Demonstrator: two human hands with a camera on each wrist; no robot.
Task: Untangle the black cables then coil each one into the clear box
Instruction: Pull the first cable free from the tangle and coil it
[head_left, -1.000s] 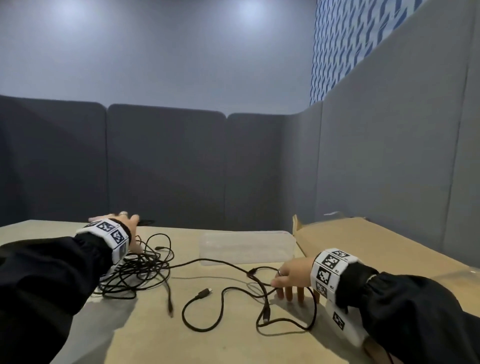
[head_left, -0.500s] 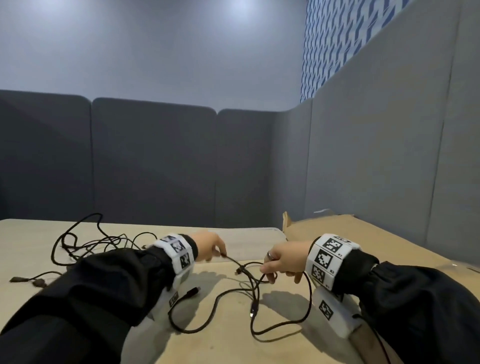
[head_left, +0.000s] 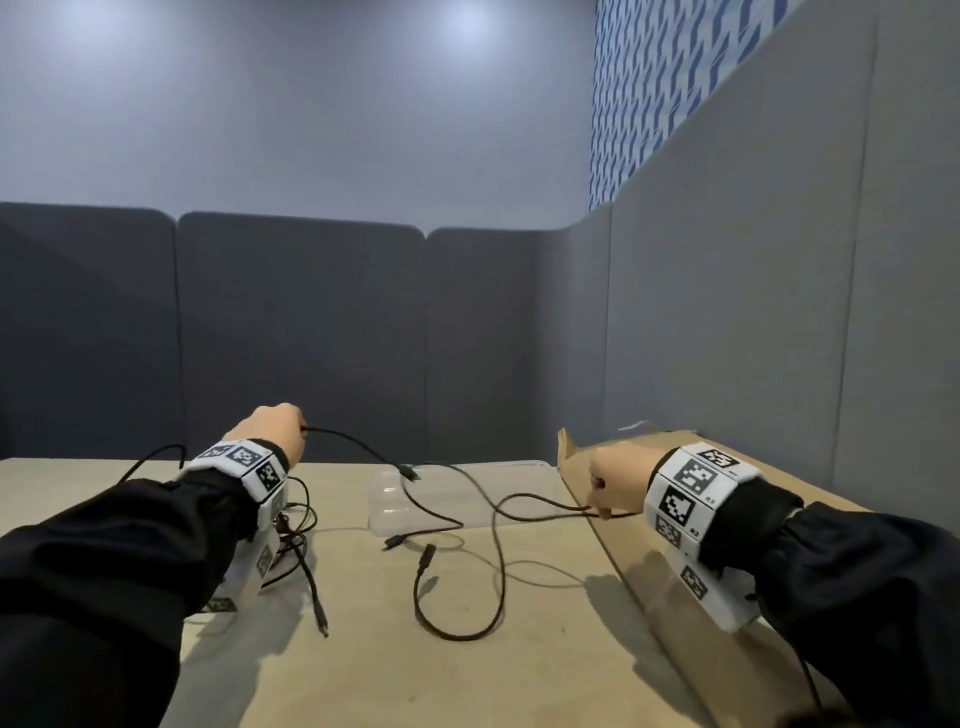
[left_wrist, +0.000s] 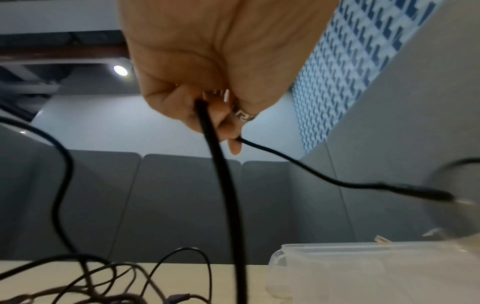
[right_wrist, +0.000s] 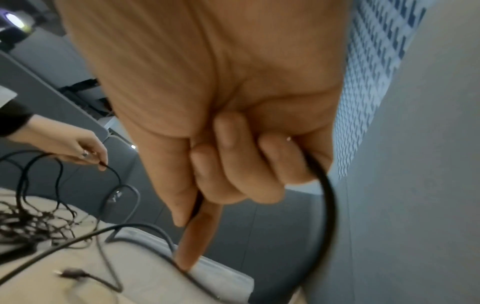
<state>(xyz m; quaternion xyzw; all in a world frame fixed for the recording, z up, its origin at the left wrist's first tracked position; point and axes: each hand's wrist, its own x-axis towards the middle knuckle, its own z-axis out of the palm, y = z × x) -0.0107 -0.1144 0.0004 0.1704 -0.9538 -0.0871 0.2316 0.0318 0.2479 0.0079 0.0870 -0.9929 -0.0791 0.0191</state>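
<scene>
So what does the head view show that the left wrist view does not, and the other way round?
Only the head view shows the right hand gripping a black cable, the cardboard box under it, and loose plugs lying on the table.

Only the left wrist view shows the patterned ring on a finger and the cable leaving the fist from below.

Both show the left hand holding cable, the tangled pile on the table, and the clear box.

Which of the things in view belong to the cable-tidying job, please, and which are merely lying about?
Job:
- black cables
- tangled heap
- clear box
- left hand, right hand, each gripping cable

Lying about:
- cardboard box
- grey partitions
</scene>
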